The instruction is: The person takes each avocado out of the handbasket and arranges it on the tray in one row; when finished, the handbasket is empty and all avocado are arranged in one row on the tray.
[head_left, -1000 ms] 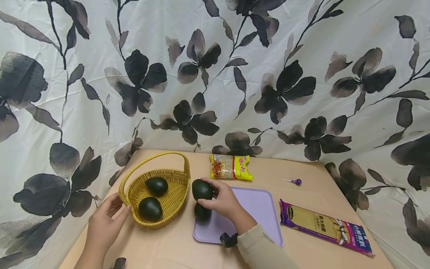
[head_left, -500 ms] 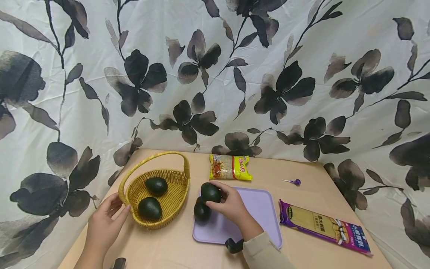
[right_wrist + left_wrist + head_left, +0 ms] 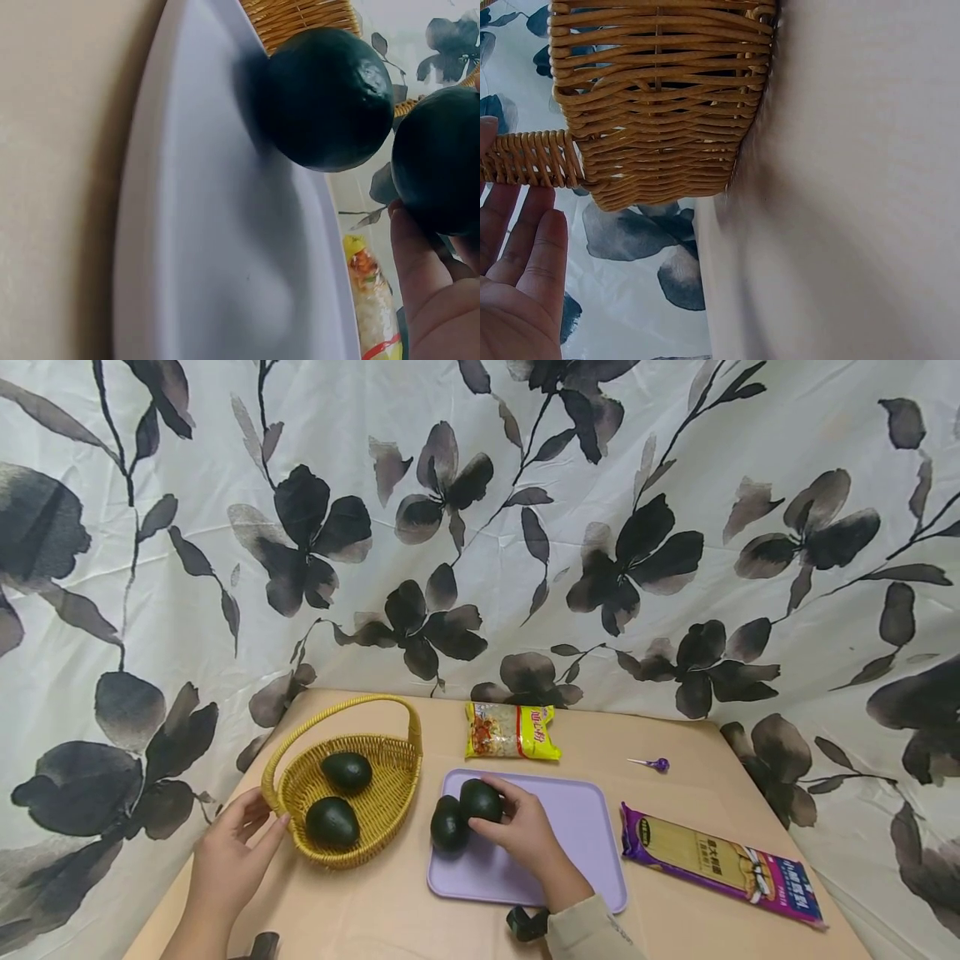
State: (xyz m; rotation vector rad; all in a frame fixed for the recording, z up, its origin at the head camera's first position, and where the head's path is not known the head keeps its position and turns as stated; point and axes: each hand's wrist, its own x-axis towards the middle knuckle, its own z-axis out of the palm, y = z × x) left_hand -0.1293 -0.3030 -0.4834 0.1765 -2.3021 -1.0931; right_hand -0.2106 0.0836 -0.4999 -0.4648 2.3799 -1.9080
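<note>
My right hand [image 3: 523,831] grips a dark green avocado [image 3: 480,800] between thumb and fingers over the lavender tray [image 3: 581,835]. Just left of it, a second avocado [image 3: 449,825] lies on the tray's left side. The right wrist view shows the held avocado [image 3: 442,161] raised off the tray surface. On the left, my left hand [image 3: 234,852] holds the woven yellow basket [image 3: 390,814] at the base of its handle. Thumb and fingers lie on opposite sides of the handle [image 3: 532,159] in the left wrist view. Two avocados [image 3: 332,822] rest inside the basket.
Behind the tray lies a yellow food packet [image 3: 512,732]. To the right are a purple pasta bag [image 3: 723,866] and a small purple item with a thin pale stem [image 3: 660,765]. A flower-print cloth [image 3: 525,568] hangs behind the table [image 3: 360,910].
My right hand has moved right and slightly down with its avocado, from beside the tray's back left corner to over the tray. The left hand stays at the basket handle.
</note>
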